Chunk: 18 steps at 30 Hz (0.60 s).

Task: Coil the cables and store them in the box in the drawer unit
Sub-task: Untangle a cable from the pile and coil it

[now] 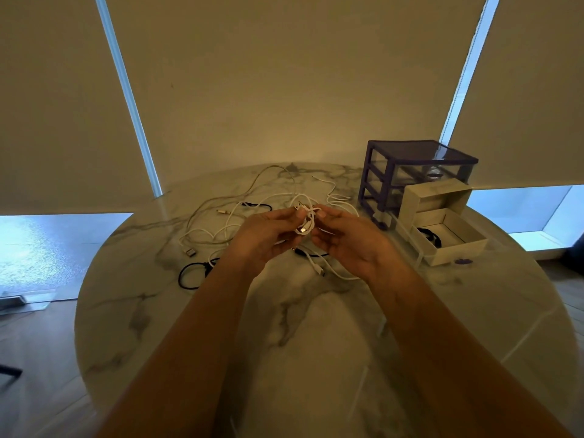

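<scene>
Left hand (268, 235) and right hand (344, 238) each have a narrow grip pinching the small white cable (305, 221) coil, left of the drawer unit (410, 172). It looks light, limp and springy; pinching across the crossed loops should stop it unwinding.

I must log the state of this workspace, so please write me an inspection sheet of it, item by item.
Surface: round marble table, loose cables spread over its far half.
Job's things: purple drawer unit at right, bottom drawer pulled out; open white box in it holds a black item.
Clutter: small purple piece beside the box.
Hands: left hand and right hand both hold a white cable coil above the table.
Cables: white cables tangled; black cable looped at left.
Surroundings: drawn roller blinds, wooden floor.
</scene>
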Each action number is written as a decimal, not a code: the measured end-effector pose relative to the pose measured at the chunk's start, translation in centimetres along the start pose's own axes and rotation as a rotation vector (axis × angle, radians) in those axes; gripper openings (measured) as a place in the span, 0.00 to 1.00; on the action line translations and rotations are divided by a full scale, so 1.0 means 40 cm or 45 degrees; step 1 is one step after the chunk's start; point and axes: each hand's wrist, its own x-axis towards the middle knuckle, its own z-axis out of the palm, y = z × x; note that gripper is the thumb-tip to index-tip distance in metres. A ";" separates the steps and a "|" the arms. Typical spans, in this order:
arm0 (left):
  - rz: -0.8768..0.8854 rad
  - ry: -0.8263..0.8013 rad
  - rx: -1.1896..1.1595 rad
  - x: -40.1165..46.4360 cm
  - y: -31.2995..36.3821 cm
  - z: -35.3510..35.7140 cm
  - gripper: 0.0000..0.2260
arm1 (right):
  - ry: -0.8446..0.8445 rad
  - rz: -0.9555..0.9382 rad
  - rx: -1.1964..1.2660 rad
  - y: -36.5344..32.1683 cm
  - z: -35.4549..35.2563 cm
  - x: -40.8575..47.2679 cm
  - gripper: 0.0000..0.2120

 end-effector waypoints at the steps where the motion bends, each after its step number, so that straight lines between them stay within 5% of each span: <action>1: 0.004 0.005 -0.015 0.001 0.000 0.001 0.10 | 0.012 -0.030 -0.048 0.001 0.002 0.000 0.12; 13: 0.050 0.014 -0.131 0.009 -0.005 0.003 0.12 | 0.082 -0.145 -0.424 0.007 0.019 -0.006 0.13; 18: 0.102 0.044 -0.109 0.005 -0.011 0.011 0.11 | 0.074 -0.109 -0.319 0.019 0.031 -0.006 0.16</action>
